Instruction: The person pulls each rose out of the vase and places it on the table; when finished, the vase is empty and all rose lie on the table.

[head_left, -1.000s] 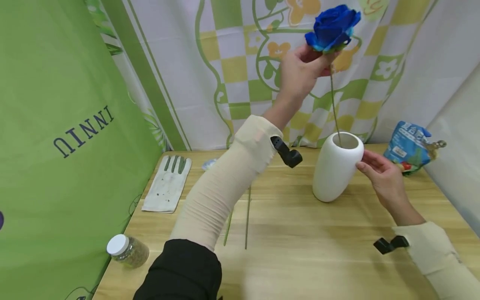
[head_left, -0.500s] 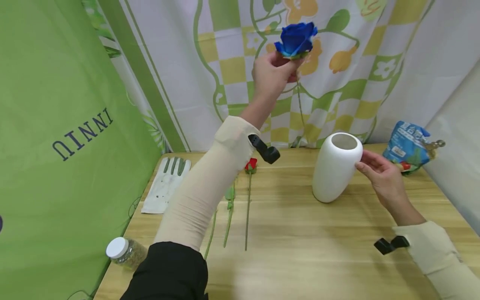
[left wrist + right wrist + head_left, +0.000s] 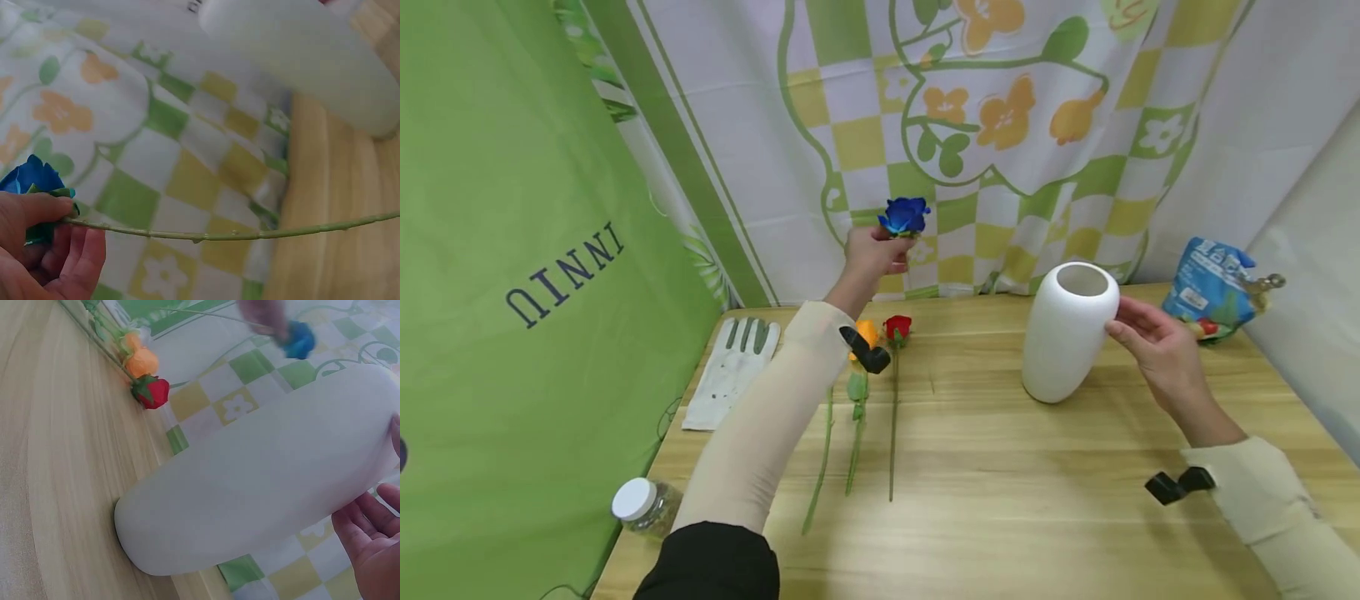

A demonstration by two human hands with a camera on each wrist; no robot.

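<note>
Blue rose in L hand

A deep blue artificial rose on a thin green stem stands out against a white curtain patterned with green and yellow checks, orange flowers and green vines. A smooth matte white ceramic vase sits on the pale wood-grain counter, alongside a red rose, an orange rose and a blue snack pouch.
</note>
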